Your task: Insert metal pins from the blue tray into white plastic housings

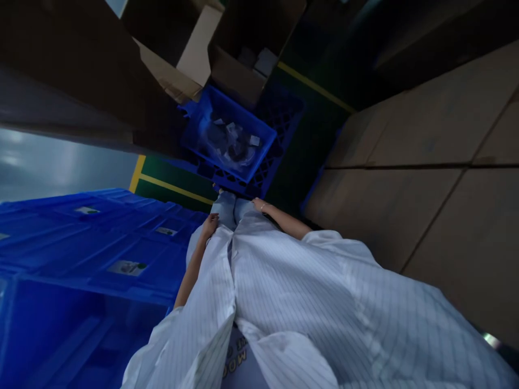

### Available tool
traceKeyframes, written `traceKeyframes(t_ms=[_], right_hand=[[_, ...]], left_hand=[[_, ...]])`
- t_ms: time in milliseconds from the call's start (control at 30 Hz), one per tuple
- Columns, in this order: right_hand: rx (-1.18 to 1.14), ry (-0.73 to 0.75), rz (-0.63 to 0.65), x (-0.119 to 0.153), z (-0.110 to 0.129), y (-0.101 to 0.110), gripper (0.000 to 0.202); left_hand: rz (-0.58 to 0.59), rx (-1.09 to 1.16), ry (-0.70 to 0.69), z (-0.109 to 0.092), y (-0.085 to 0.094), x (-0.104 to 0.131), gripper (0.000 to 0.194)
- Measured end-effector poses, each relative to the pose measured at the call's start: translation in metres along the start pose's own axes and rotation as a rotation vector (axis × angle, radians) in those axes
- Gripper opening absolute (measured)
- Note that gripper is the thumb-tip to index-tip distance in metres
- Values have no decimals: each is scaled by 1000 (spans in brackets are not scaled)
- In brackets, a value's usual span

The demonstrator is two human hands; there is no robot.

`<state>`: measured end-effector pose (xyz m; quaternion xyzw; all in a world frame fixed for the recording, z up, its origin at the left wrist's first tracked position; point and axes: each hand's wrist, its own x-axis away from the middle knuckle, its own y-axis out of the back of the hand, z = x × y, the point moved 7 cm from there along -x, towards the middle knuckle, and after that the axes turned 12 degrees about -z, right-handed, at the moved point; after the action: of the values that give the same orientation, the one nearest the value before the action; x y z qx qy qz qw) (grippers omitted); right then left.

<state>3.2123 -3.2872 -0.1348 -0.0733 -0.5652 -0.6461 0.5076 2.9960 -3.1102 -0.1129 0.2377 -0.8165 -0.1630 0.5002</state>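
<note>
My left hand [211,222] hangs beside the hem of the striped white shirt [279,275], its fingers loosely bent and nothing visible in them. On the other side, my right hand [258,205] rests against the shirt's lower edge at the thigh of the light blue trousers [224,208]; its fingers look loosely extended and hold nothing I can see. Beyond my feet is a blue plastic bin [255,162] containing a clear plastic bag [233,145] of dark pieces with white labels. Both hands are apart from the bin.
The bin sits on a blue lattice pallet [265,175], beside open cardboard boxes [237,73]. Stacked blue crates [93,237] flank my left, and large cartons [389,210] stand to my right. Yellow lines [176,188] cross the green floor [158,195].
</note>
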Motion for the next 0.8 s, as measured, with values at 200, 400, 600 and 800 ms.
traceKeyframes(t_ms=[200,400,600,800], right_hand=[[31,128,39,-102,63,10,43],[34,92,31,-168,51,3,45],[87,-39,68,-208,-19,-16,42],[177,-30,85,-264,-59,-23,39]], left_hand=[[-87,59,98,23,6,-12,34],[-63,23,87,25,-5,-31,30],[-96,30,149,49,16,-47,29],[-184,136,283,75,23,-84,32]])
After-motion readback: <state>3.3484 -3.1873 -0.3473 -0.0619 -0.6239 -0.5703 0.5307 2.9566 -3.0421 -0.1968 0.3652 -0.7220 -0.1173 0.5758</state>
